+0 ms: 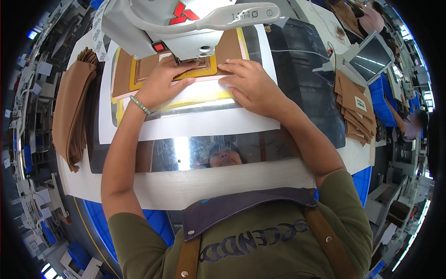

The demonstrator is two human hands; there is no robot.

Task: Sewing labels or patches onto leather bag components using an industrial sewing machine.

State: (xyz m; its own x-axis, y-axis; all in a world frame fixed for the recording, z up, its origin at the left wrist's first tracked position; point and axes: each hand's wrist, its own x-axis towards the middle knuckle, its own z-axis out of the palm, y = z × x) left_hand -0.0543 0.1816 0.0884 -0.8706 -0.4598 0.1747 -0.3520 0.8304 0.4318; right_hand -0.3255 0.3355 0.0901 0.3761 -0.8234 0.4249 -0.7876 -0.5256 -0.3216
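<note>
A yellow template frame [135, 80] lies on a flat brown fabric piece [122, 74] beneath the machine head [167, 39], which looks like a sewing machine's. My left hand [162, 82] rests on the frame's near left part, thumb apart, with some fingertips close under the head and partly hidden. On the right, my right hand [254, 86] lies with its fingers spread on the brown fabric and its pink-edged near border. Neither hand grips anything. Under the fabric are a clear yellow-edged sheet [186, 108] and a larger white sheet [195, 128].
Brown fabric pieces hang in a stack [74, 107] at the left. Another brown stack [355, 107] sits at the right, near a tilted screen [371, 58]. A shiny metal plate [265, 149] lies nearest me. A grey handle-like arm [223, 17] crosses the machine head.
</note>
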